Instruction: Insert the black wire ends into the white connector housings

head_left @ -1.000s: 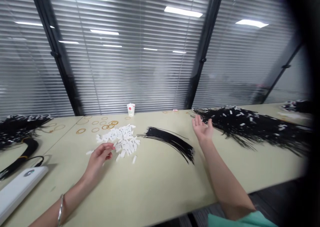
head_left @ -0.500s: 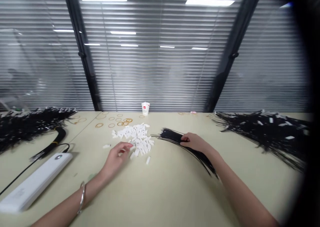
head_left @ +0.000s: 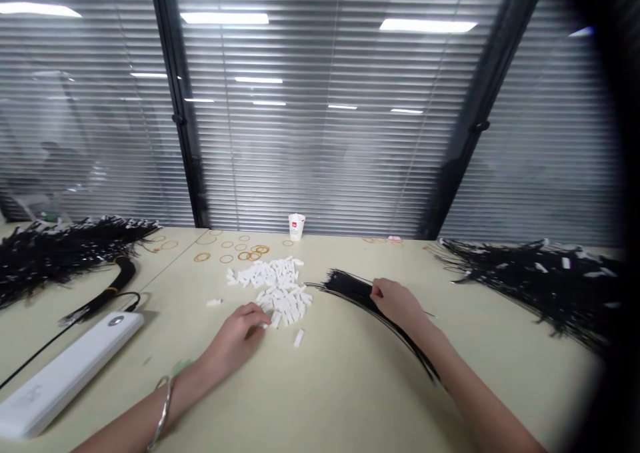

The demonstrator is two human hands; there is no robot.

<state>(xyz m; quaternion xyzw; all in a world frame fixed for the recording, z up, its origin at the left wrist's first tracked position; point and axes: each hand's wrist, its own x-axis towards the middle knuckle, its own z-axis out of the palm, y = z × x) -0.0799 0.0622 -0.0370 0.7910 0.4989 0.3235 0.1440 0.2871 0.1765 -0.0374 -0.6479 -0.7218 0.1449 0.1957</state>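
A heap of small white blocks [head_left: 286, 301] lies on the table in front of me. My left hand [head_left: 245, 330] is at its near left edge, thumb and fingertips curled together around a small white block, mostly hidden by the fingers. A bundle of thin black wires [head_left: 347, 285] lies to the right of the heap, curving toward me under my right forearm. My right hand [head_left: 397, 303] is over the middle of this bundle with its fingers pinched. One thin wire end sticks out right of the wrist, so the pinch seems to be on a black wire.
Black wires with white ends are piled at left [head_left: 75, 250] and right [head_left: 535, 280]. A banded wire bundle [head_left: 120, 276] and a white power bank [head_left: 75, 370] with a cable lie left. Rubber bands [head_left: 260, 249] and a paper cup [head_left: 296, 228] are behind the heap.
My left hand has drawn back slightly to the heap's near edge, its fingers closing. My right hand has gone from resting across the bundle to a pinch. The view has shifted slightly.
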